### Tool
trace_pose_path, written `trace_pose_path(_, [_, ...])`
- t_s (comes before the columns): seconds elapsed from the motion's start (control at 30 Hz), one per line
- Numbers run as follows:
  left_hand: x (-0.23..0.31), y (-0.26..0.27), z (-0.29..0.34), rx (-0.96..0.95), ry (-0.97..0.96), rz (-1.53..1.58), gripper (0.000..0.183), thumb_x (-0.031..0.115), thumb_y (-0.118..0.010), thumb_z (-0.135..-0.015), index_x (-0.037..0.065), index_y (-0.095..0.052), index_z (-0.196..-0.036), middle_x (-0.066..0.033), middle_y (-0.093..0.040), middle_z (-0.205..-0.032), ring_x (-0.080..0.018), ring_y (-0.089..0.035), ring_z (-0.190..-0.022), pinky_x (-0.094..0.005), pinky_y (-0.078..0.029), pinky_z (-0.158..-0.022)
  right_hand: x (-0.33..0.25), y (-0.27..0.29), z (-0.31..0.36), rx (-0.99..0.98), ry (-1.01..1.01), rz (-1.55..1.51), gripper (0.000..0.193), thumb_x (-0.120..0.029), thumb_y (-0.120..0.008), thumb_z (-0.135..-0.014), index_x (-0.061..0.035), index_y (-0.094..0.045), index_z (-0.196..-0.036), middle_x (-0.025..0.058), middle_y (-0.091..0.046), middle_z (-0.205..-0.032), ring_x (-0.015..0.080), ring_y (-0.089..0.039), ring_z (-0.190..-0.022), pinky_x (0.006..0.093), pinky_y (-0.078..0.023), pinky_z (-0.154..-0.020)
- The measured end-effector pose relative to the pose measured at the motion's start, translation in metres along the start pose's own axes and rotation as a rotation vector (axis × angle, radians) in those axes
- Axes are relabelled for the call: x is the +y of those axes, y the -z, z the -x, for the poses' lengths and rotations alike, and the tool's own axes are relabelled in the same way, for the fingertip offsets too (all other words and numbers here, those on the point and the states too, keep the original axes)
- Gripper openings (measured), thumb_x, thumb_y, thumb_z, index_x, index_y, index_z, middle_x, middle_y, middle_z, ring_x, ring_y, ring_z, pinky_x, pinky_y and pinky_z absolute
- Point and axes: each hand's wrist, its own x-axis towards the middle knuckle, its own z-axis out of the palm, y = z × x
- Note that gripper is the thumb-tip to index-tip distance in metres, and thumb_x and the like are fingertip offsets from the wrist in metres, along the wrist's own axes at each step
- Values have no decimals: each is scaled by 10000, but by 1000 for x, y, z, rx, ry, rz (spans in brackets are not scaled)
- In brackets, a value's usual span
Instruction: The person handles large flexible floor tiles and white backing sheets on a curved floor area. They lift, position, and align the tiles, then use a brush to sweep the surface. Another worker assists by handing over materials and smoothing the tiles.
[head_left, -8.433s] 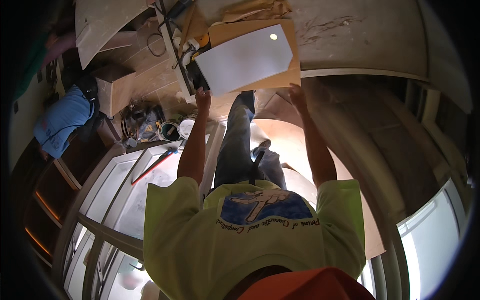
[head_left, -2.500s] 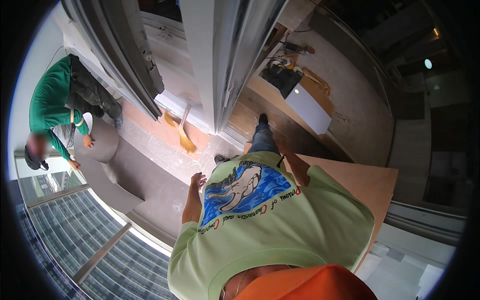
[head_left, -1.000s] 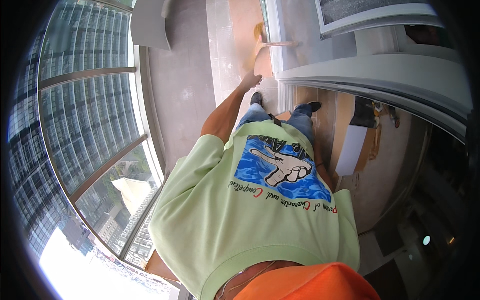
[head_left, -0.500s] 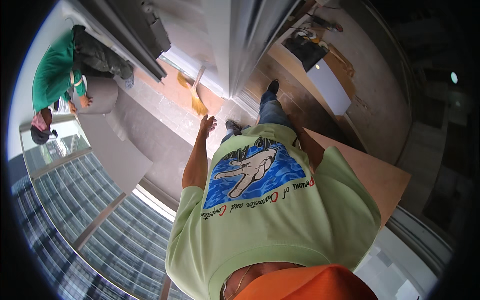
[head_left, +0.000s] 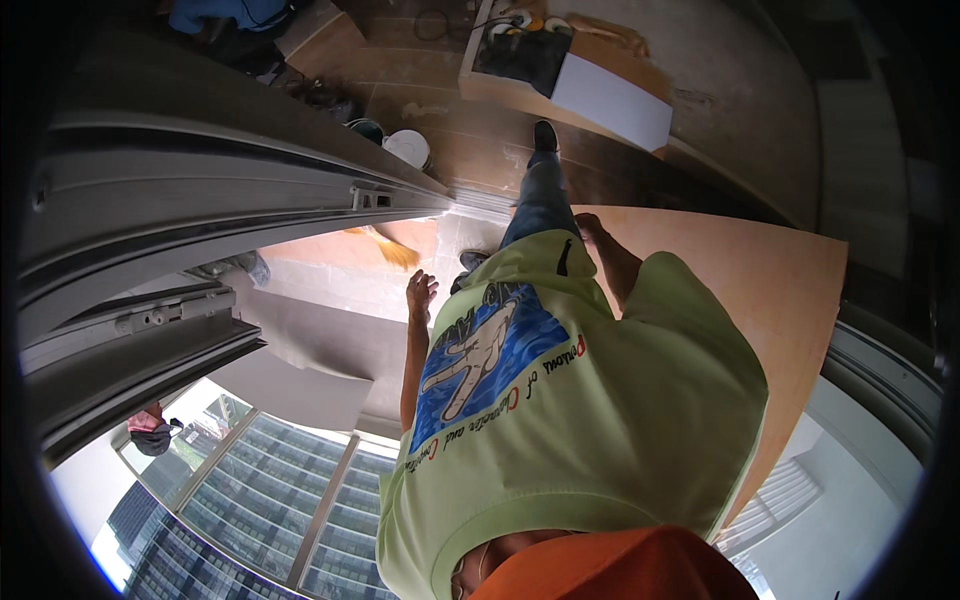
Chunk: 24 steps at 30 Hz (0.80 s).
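My left hand [head_left: 421,292] hangs at my left side, fingers loosely bent and apart, with nothing in it. Beyond it lies a straw broom [head_left: 400,254] on the floor, partly hidden by the door frame. At my right side, my right hand [head_left: 592,229] hangs in shadow beside the near corner of a large light-brown board [head_left: 740,260]. Its fingers are too dark to read, and I cannot tell whether it touches the board. My feet are apart, one shoe [head_left: 545,136] forward on the dark tiled floor.
A metal sliding-door frame [head_left: 230,185] crosses the left. Behind it are a person's capped head [head_left: 150,440], a curled grey sheet [head_left: 290,385] and tall windows [head_left: 265,490]. Ahead stand a white-lidded bucket [head_left: 407,149] and a wooden platform with a white panel [head_left: 612,100].
My view has turned, and I have stepped toward the darker room. The door frame now hides most of the person in green. My right hand has come into sight; my left stays empty.
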Motion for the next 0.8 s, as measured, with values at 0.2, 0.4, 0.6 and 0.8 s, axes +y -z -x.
trace_pose_path(0.2, [-42,9,11,51,223,-23,524,281,-491,-929,50,-337,-1373,-197,-554,-1202,-300,-572,-1075,-414,-471,-874,-98,5,-87,107,199,-11,207,-292,-549,-872,-117,-596,-972,13,-544,-705,124,-521,-559,308,-447,-491])
trace_pose_path(0.4, [-1,-30,30,70,295,-72,520,294,-494,-931,57,-345,-1369,-200,-549,-1206,-304,-569,-1082,-421,-471,-884,-178,14,-166,211,63,-588,348,-335,-581,-864,-107,-550,-1124,76,-565,-970,201,-601,-807,359,-512,-644])
trace_pose_path(0.6, [79,-98,19,48,220,-47,516,308,-497,-933,63,-354,-1365,-203,-544,-1211,-307,-566,-1088,-428,-471,-894,-215,37,-246,314,-263,-1144,438,-343,-603,-864,-124,-488,-1225,83,-454,-1217,260,-481,-1106,453,-490,-790])
trace_pose_path(0.8, [180,-231,16,217,393,-157,553,397,-558,-908,156,-353,-1361,-151,-509,-1263,-302,-548,-1119,-427,-459,-928,-265,65,-287,272,-356,-1350,342,-377,-596,-864,-116,-551,-1080,60,-554,-1064,249,-545,-983,436,-495,-709])
